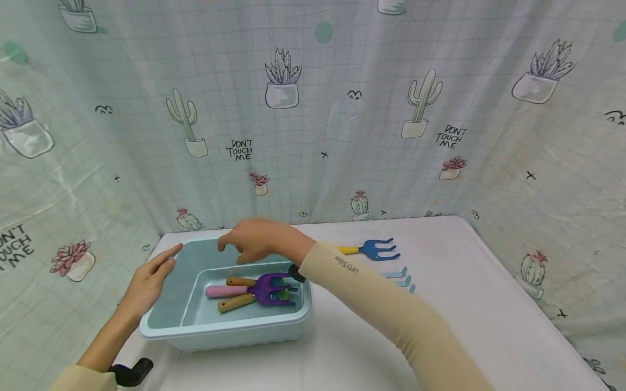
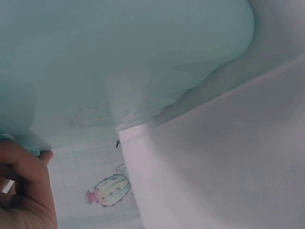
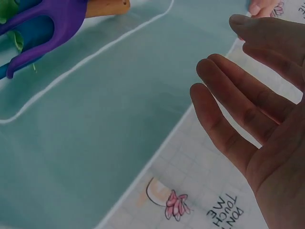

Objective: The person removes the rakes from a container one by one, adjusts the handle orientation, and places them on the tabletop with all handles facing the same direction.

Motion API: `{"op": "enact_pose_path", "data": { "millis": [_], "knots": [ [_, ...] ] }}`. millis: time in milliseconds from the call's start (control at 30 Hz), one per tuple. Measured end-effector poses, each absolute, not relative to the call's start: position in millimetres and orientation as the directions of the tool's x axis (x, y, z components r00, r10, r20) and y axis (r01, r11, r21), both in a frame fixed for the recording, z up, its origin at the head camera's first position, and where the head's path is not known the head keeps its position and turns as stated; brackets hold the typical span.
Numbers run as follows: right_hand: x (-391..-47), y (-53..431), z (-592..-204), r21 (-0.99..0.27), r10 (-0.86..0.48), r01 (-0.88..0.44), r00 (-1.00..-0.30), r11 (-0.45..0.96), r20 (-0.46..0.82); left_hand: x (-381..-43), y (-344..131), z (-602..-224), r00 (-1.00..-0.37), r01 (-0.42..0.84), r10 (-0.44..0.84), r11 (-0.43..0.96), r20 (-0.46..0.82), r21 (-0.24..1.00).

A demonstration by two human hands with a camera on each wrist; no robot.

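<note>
A light blue plastic tub [image 1: 230, 327] sits tilted on the white table. My left hand [image 1: 146, 288] grips its left rim; the left wrist view shows that hand's curled fingers [image 2: 28, 176] at the edge. Over the tub's back side hovers my right hand [image 1: 259, 239], its fingers loosely bent around nothing. In the right wrist view, the right hand's fingers [image 3: 228, 129] are apart from the tub wall [image 3: 119, 133]. Inside the tub lie a purple hand fork [image 1: 268, 289] with a pink handle and tools with wooden handles [image 1: 237, 302]; their heads are partly hidden beneath the fork.
Right of the tub, behind my right forearm, a blue hand fork [image 1: 377, 250] with a yellow handle lies on the table [image 1: 362, 347]. Nearer, light blue tines [image 1: 406, 281] stick out past the sleeve. A cactus-print curtain [image 1: 313, 125] encloses the back and sides.
</note>
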State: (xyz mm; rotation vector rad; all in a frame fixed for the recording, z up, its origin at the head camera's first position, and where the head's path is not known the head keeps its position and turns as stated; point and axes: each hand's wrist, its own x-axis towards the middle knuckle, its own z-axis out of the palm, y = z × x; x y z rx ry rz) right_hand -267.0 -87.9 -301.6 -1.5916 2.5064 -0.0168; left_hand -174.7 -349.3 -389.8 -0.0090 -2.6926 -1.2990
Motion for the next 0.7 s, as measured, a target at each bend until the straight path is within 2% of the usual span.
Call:
{"op": "enact_pose_path", "data": {
  "millis": [267, 500, 700],
  "knots": [
    [-268.3, -112.4, -319.8, -0.117, -0.895, -0.895, -0.405, 0.43, -0.189, -173.1, -349.8, -391.3, -0.99, 0.059, -0.068, 0.604, 0.125, 0.795],
    [-269.0, -125.4, -334.0, -0.188, -0.856, -0.845, -0.45, 0.5, -0.253, -176.3, -349.3, -389.9, -0.99, 0.063, -0.064, 0.602, 0.127, 0.796],
    [-275.6, -135.6, -349.9, -0.208, -0.835, -0.822, -0.463, 0.53, -0.297, -176.6, -350.8, -389.9, -0.989, 0.066, -0.066, 0.618, 0.136, 0.783]
  ]
}}
